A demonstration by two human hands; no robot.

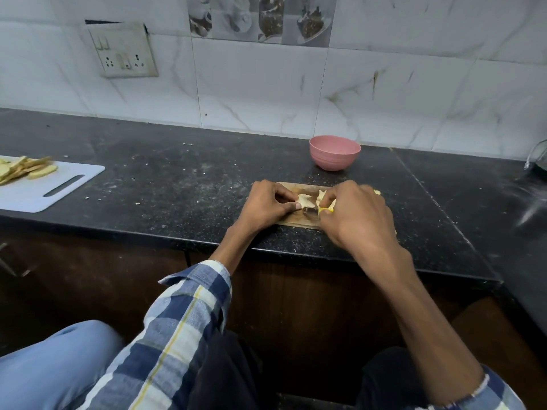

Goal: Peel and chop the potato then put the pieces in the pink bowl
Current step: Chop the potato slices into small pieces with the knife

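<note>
Person is sitting at a black speckled desk (177,184), both hands working over a small wooden cutting board (291,222) lying near the desk's front edge. Left hand (268,204) is curling its fingers and thumb around a pale piece of potato (305,199) on the board, pinching it at its left end. Right hand (356,216) is gripping a yellow-handled tool (324,210) with fingers curled over it, its dark metal end touching the potato; blade or peeler, cannot tell which. More pale potato bits (376,191) are peeking out just behind the right hand, mostly hidden. Pink bowl (334,152) is standing upright behind the wooden board, near the wall, well apart from the hands; its inside is not showing from this angle. Far left of the wooden board, a white plastic cutting board (50,187) is lying on the desk, carrying a heap of yellowish slices (25,170) on its far-left part. Small crumbs are scattering across the desk between the two boards. Behind the white board, a switch and socket plate (124,51) is sitting on the marbled wall tiles (384,84). Right of the pink bowl, at the frame edge, a glass object (538,156) is partly showing. Checked shirt sleeves (177,321) are covering both forearms below the wooden board.
</note>
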